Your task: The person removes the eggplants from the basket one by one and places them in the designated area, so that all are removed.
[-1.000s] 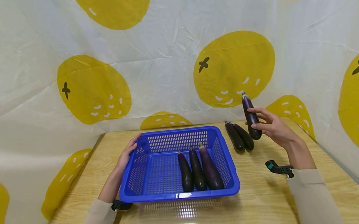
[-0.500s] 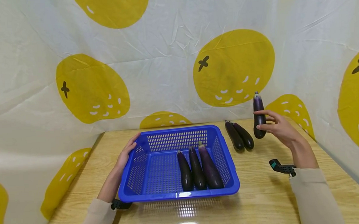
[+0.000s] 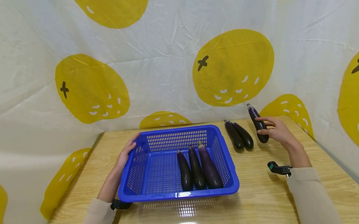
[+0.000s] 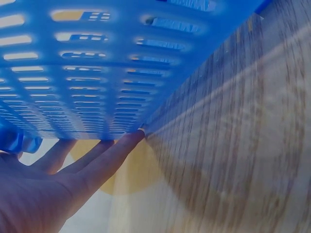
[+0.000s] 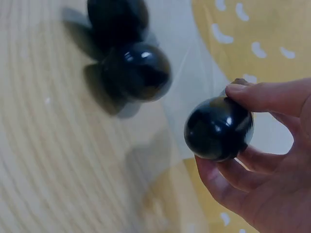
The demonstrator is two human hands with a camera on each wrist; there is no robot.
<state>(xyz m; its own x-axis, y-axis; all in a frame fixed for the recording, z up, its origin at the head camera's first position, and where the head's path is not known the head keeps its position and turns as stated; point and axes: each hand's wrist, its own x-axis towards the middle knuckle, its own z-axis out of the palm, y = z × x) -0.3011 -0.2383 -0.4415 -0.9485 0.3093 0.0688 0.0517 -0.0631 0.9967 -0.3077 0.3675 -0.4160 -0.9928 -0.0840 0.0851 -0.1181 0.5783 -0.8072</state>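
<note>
Right hand pinches the eggplant: likely firm, light, slick-skinned, so mid-body's the grip! Left hand, fingers straight, touches the basket to its right.

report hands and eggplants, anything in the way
Left hand against left side of blue basket. Right hand holding one eggplant. Three eggplants inside. Possibly in the way: two eggplants between held one and basket.

The head view looks forward and down over the table, sharing the basket with the left-wrist view, close along its wall, and the held eggplant with the close right-wrist view.
</note>
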